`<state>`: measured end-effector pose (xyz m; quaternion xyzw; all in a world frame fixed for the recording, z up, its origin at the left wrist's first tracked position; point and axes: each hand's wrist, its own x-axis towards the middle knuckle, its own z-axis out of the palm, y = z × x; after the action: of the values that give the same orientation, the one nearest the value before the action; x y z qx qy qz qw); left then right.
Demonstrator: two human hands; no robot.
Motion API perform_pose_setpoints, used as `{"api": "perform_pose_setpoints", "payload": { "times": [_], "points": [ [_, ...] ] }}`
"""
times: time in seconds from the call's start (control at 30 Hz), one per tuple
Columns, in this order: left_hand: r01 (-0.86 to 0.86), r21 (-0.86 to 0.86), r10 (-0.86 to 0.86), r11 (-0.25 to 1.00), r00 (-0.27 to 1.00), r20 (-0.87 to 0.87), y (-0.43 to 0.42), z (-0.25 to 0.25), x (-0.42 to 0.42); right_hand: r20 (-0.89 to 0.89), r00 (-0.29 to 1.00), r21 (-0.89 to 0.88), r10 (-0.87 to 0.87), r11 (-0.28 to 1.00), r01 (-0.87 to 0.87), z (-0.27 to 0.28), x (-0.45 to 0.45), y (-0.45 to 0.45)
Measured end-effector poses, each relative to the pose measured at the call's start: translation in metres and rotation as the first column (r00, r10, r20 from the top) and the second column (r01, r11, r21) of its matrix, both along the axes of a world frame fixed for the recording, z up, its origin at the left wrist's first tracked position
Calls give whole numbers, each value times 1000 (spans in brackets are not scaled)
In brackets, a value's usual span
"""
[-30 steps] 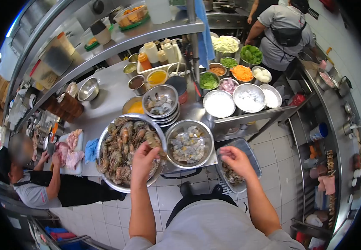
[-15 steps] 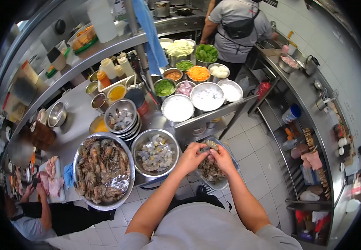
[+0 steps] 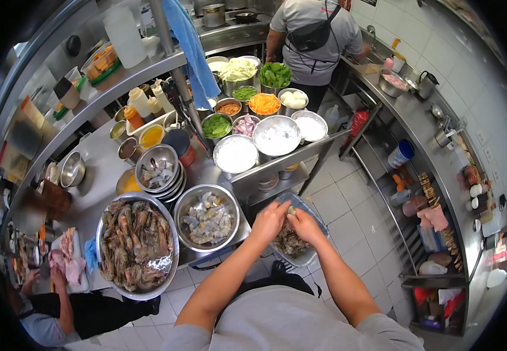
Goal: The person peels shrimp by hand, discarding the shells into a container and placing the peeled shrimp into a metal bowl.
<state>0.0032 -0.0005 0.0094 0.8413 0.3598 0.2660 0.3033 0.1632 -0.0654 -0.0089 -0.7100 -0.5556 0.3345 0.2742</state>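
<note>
Both my hands are closed around a shrimp [image 3: 291,211], most of it hidden by my fingers. My left hand [image 3: 270,221] grips it from the left and my right hand [image 3: 304,226] pinches it from the right. Below them is a clear plastic tub [image 3: 318,261] with a heap of shrimp shells and heads [image 3: 289,242]. To the left, a steel bowl [image 3: 237,217] contains peeled grey shrimp [image 3: 208,219]. Beside that, a larger metal basin [image 3: 174,257] is piled with whole, unpeeled shrimp [image 3: 133,243].
Stacked steel bowls [image 3: 174,186] and ingredient pans, including shredded carrot [image 3: 264,104], stand on the counter ahead. One person [image 3: 310,47] stands at the back counter; another [image 3: 54,310] handles meat at lower left. A steel shelf [image 3: 376,181] runs along the right.
The view has shifted, so the counter sits further left. My fingers have closed in more over the shrimp, which shows less now. The person at the lower left has moved their hands slightly.
</note>
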Motion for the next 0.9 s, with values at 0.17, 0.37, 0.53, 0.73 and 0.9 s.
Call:
{"api": "perform_pose_setpoints", "payload": {
  "times": [0.17,0.37,0.53,0.73,0.9],
  "points": [
    [-54,-288,55,956,998,-4,4,-11,6,191,981,249,27,966,-75,-8,5,3],
    [-63,-185,64,981,998,1,-10,-10,16,50,999,96,8,995,-12,-4,-2,9],
    [-23,-251,5,968,997,-71,-6,-13,15,125,991,147,-56,988,37,-5,-7,8],
    [63,-625,-74,778,997,9,5,16,5,109,994,182,18,983,-38,-20,19,17],
    [481,-835,-5,268,867,498,15,19,-6,-354,935,34,-37,998,52,-18,37,32]
  ]
}}
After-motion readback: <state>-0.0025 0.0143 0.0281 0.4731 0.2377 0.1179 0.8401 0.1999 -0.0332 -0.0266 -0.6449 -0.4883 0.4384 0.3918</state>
